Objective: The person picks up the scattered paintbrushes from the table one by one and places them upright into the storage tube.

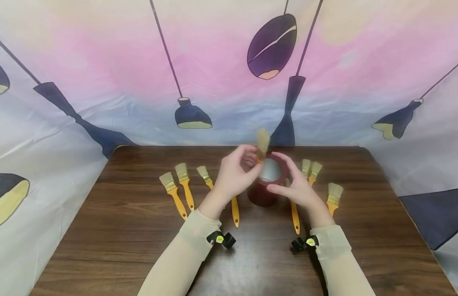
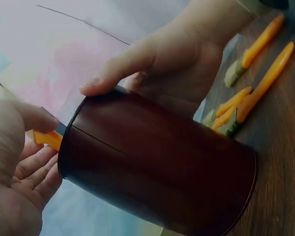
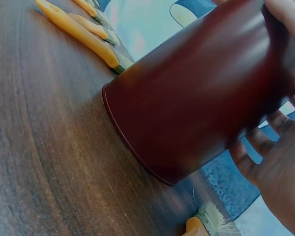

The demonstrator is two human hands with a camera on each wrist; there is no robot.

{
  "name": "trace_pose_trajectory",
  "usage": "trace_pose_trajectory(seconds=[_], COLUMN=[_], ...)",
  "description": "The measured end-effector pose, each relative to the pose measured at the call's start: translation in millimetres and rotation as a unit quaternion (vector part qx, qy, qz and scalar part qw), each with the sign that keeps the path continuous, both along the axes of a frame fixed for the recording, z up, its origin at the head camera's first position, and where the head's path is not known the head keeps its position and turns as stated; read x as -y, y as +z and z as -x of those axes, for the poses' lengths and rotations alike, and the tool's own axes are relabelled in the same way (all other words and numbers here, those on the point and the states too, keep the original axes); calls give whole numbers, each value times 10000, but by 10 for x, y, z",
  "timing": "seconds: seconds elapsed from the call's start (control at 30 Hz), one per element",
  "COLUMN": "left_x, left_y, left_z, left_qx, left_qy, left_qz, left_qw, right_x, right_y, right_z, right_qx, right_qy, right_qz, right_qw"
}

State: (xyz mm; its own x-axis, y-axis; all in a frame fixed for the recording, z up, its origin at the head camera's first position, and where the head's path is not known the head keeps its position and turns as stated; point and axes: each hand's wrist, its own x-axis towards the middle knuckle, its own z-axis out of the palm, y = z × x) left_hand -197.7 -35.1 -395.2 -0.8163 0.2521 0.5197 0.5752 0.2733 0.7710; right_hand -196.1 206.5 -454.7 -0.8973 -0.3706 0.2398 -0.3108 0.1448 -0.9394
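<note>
A dark red cylindrical canister [image 1: 262,195] with an open top stands on the table. My left hand [image 1: 236,170] pinches a paintbrush [image 1: 263,142] beside the canister's mouth, pale bristles pointing up and slightly blurred. In the left wrist view, part of its orange handle [image 2: 48,139] shows between thumb and fingers at the rim; the handle's end is hidden. From the other side, my right hand [image 1: 297,185] holds the canister near its top, thumb and fingers spread around the wall. The right wrist view shows those fingers [image 3: 260,142] against the canister.
Several orange-handled paintbrushes [image 1: 173,193] lie left of the canister, one handle [image 1: 234,211] next to my left wrist. More brushes [image 1: 333,195] lie to the right, partly behind my right hand. A patterned cloth [image 1: 140,82] hangs beyond the far edge of the wooden table [image 1: 121,246].
</note>
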Motion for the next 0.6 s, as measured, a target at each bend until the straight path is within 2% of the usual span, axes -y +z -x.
trace_pose_trajectory(seconds=[0.17,0.33,0.43,0.6], left_x=[6,-16,-23,-18], left_y=[-16,-2,5,8], left_z=[-16,-39,-46,-45], left_qx=[-200,-405,-274,-36], left_qy=[5,162,205,203], left_qz=[545,1403,1652,1722], left_qw=[9983,9891,9857,9849], right_x=[-14,-28,-25,-16], right_y=[1,-8,-7,1], right_z=[-12,-20,-15,-15], right_qx=[132,279,285,249], right_qy=[-116,-299,-273,-214], right_qz=[-245,-497,-444,-351], right_qw=[9995,9979,9982,9988])
